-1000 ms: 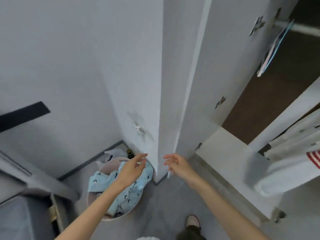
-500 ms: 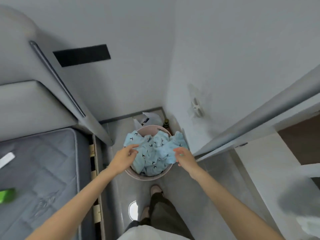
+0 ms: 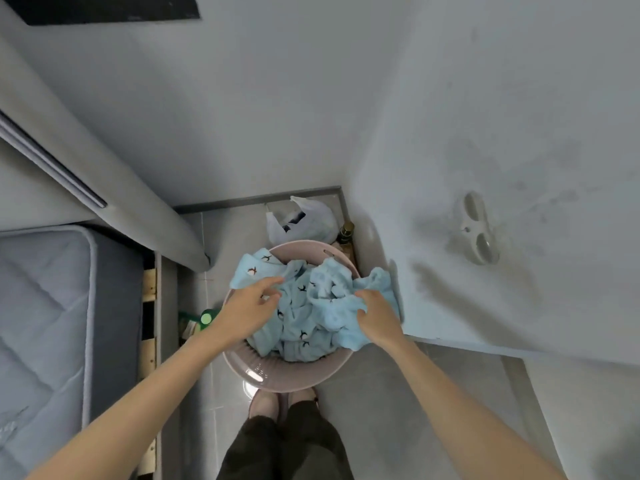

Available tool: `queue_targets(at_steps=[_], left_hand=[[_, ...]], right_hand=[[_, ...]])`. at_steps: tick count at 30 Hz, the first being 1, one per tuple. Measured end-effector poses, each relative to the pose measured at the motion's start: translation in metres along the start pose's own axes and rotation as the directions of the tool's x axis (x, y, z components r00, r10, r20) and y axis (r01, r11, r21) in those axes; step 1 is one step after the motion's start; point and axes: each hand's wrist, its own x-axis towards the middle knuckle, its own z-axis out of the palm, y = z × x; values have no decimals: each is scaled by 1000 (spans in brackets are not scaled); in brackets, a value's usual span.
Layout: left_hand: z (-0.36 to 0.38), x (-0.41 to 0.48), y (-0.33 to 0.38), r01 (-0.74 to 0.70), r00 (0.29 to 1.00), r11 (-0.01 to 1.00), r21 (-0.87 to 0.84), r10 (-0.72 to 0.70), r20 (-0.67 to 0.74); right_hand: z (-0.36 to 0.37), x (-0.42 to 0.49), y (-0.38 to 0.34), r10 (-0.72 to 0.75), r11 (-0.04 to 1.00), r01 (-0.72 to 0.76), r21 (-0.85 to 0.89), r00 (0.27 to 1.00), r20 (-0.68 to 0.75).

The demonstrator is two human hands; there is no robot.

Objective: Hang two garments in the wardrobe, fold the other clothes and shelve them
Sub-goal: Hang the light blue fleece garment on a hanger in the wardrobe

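Stage: the fetching step is judged to be in hand. Clothes are being taken up from the basket and nothing is lifted clear yet.
Clothes: the light blue clothes (image 3: 301, 313), printed with small dark birds, are heaped in the pink basket (image 3: 277, 375). It stands on the floor in the corner between bed and wall, and one fold is draped over its right rim.
Left hand: the left hand (image 3: 247, 308) is laid on the heap with its fingers (image 3: 268, 299) bent into the folds. Whether cloth is actually pinched cannot be told.
Right hand: the right hand (image 3: 379, 318) is closed round a bunched fold near the right rim, and the cloth is firmly grasped.
Done: nothing hung, folded or shelved is shown here. The wardrobe is out of view, so progress there cannot be judged.
Left: for this heap, lifting out, hanging, folding and shelving are all judged to remain.
Change: half a second ago the hands were only reaching the heap's edges, and now they are sunk into it. The view has been brought lower and closer. A second ago the open wardrobe was seen, and it has since been turned away from.
Around: a white plastic bag (image 3: 304, 221) and a dark bottle (image 3: 346, 230) are seen behind the basket, and a grey mattress (image 3: 52, 323) to the left.
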Motion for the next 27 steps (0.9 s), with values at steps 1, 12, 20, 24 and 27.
queue_targets(at_steps=[1,12,20,24,27], left_hand=[[5,14,-10,-4,1000,1000,17,4,14],[48,97,-91,0,996,998,67,-6,89],[31,66,-58,-51,991,991,126,35,126],[6,32,-18,-161,983,972,173,141,119],[-11,4,12,-278,959,934,224,258,114]], right_hand=[[7,16,6,-9,999,9,-35,1000,-2],[57,109,58,-2,764,-39,-644,998,-63],[33,55,27,-186,739,135,-660,982,-8],[-8,-2,-11,-352,765,260,-589,935,-43],[-42,-53,-36,-471,754,362,-548,879,-68]])
